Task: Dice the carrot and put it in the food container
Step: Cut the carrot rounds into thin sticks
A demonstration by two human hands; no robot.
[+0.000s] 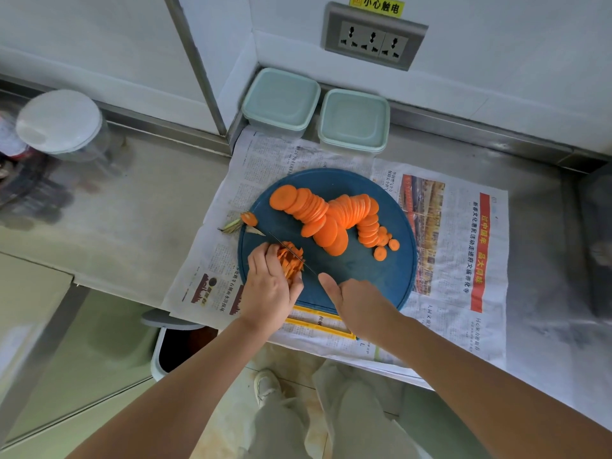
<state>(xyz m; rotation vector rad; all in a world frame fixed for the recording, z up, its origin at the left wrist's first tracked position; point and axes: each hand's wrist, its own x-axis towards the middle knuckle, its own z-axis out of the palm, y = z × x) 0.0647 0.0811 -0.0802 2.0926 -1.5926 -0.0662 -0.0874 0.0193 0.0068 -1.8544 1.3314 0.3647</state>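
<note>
A bundle of carrot strips [291,260] is held at the left near edge of the board [357,270], with the fingers of the left hand [268,286] curled round it. The knife [293,253] is gripped in the right hand [357,303], thumb straight, and its blade is set across the strips. Slices [331,213] are fanned across the board's middle. Two lidded containers [281,101] are placed beyond the board's far edge, on the newspaper [463,260].

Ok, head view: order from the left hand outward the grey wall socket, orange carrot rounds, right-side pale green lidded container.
1. Orange carrot rounds, just beyond left hand.
2. Right-side pale green lidded container, counter's back.
3. Grey wall socket, on the wall.
</note>
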